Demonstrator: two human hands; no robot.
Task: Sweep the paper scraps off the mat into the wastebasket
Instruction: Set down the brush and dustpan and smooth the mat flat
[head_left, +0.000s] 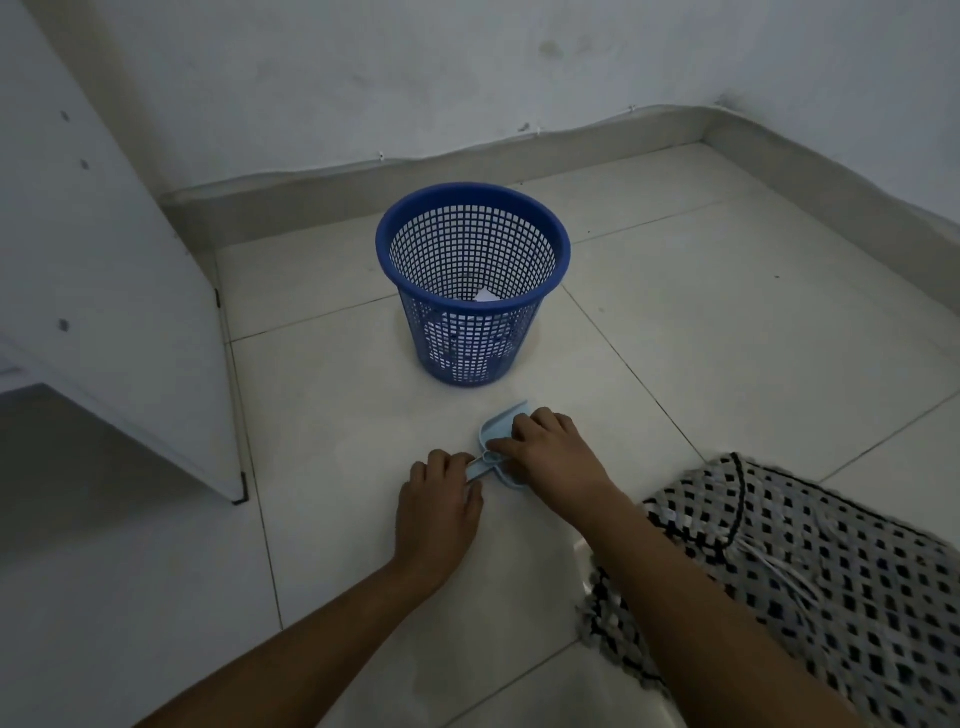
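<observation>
Both hands on pale blue dustpan (498, 441) on tiled floor (701, 338), left hand (439, 501) gripping its handle, right hand (548, 441) curled over the pan, blue wastebasket (472, 291) beyond holding paper scraps (485, 296), woven mat (810, 582) at right

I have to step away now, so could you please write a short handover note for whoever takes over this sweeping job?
Left hand: grips the dustpan handle, low on the floor.
Right hand: rests over the pan, fingers curled on it; whether a brush is under it cannot be told.
Wastebasket: upright on the tiles just beyond the pan, with white paper scraps already inside.
Mat: to the right, on the floor; no scraps visible on the part in view.
Left: check the rest of the mat, empty anything remaining in the pan.
</observation>
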